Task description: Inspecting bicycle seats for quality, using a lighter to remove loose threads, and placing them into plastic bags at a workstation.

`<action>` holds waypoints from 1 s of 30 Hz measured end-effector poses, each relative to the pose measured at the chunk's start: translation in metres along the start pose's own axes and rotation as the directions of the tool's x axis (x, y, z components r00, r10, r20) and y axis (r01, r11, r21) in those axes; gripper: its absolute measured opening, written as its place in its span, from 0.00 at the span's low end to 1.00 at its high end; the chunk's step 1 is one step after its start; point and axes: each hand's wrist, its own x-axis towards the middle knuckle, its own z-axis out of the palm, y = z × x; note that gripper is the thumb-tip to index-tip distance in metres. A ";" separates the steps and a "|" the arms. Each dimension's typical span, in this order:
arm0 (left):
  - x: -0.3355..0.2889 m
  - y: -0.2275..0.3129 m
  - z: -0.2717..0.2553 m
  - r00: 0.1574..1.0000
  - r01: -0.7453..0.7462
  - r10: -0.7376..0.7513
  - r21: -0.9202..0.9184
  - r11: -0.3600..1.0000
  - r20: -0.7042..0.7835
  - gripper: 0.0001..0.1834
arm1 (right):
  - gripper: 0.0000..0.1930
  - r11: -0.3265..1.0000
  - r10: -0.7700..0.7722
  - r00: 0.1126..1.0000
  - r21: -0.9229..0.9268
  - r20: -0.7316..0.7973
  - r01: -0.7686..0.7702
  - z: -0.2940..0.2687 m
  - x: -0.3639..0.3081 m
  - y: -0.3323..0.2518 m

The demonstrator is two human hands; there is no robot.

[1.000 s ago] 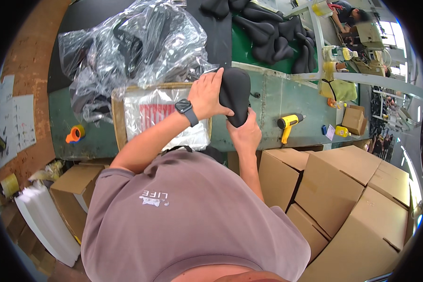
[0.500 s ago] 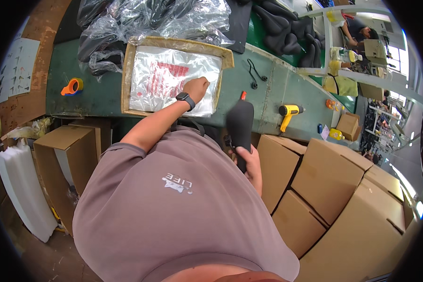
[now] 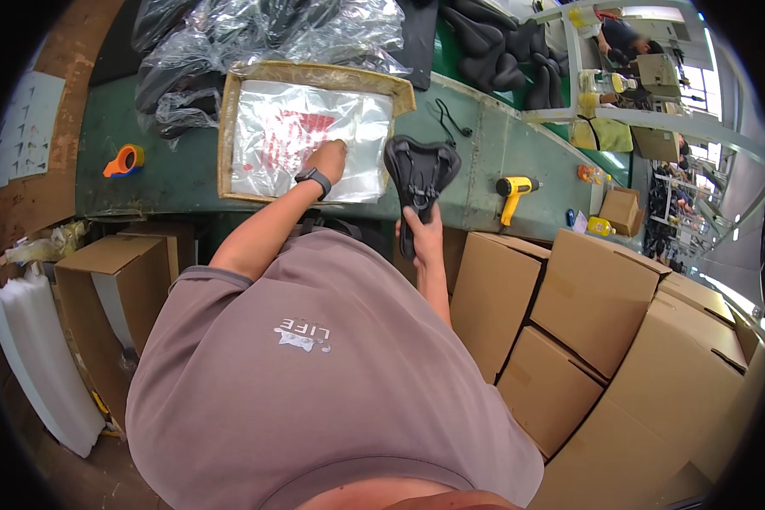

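A black bicycle saddle [image 3: 404, 167] is in my right hand [image 3: 425, 231], gripped by its narrow nose. Its underside with the rails faces up, and its wide end points away from me, beside the box. My left hand [image 3: 328, 161], fingers curled closed, rests on a stack of clear plastic bags [image 3: 259, 119] with red printing. What those fingers pinch, if anything, is hidden. The bags lie in a shallow open cardboard box [image 3: 226, 153] on the green workbench [image 3: 178, 183].
Plastic-wrapped saddles [image 3: 263, 34] lie behind the box; bare black saddles [image 3: 493, 51] are heaped farther right. An orange tape roll [image 3: 126, 160] sits left, a yellow heat gun [image 3: 512, 194] right. A black cord [image 3: 446, 119] lies near the saddle. Large cartons [image 3: 586, 297] stand at my right.
My right hand has turned the saddle over, from smooth top to underside, and raised it over the bench edge. My left hand has shifted slightly left on the bags, with the whole view shifting too.
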 end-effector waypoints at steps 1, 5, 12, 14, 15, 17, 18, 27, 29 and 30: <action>-0.010 0.003 -0.013 0.999 -0.029 0.028 -0.005 1.000 -0.036 0.14 | 0.27 0.999 0.025 1.000 0.048 0.008 -0.026 0.017 0.016 0.001; -0.049 0.022 -0.065 0.902 -0.389 0.416 0.199 0.899 -0.116 0.12 | 0.24 0.963 -0.020 0.931 0.256 0.365 -0.080 0.076 0.056 -0.016; -0.115 0.005 -0.138 0.981 0.181 -0.072 -0.983 -0.032 0.183 0.15 | 0.23 0.830 0.266 0.750 0.252 0.606 -0.498 0.137 0.083 -0.053; -0.127 -0.011 -0.159 1.000 -0.012 -0.029 -0.890 -0.456 0.001 0.16 | 0.25 0.699 0.234 0.690 0.375 0.685 -0.609 0.138 0.077 -0.054; -0.126 -0.026 -0.177 0.973 -0.128 -0.231 -0.813 -0.568 0.009 0.15 | 0.25 0.678 0.197 0.654 0.381 0.730 -0.629 0.136 0.074 -0.058; -0.131 -0.060 -0.224 0.926 -0.362 -0.329 -0.681 -0.637 -0.184 0.12 | 0.29 0.782 0.038 0.682 0.403 0.730 -0.475 0.130 0.067 -0.071; -0.133 -0.069 -0.239 0.947 -0.309 -0.165 -0.649 -0.695 -0.275 0.11 | 0.31 0.809 -0.006 0.677 0.401 0.736 -0.429 0.128 0.063 -0.081; -0.118 0.106 -0.260 0.848 -0.524 0.280 -0.638 0.564 -0.450 0.09 | 0.63 0.742 -0.141 0.860 -0.523 0.490 0.419 0.122 0.056 -0.124; -0.118 0.125 -0.257 0.647 -0.588 0.756 -0.696 0.412 -0.100 0.08 | 0.56 0.976 -0.041 0.938 -0.188 0.344 0.112 0.128 0.074 -0.117; -0.114 0.125 -0.255 0.656 -0.517 0.754 -0.706 0.483 0.036 0.10 | 0.52 0.995 0.086 0.947 -0.079 0.310 -0.064 0.128 0.086 -0.120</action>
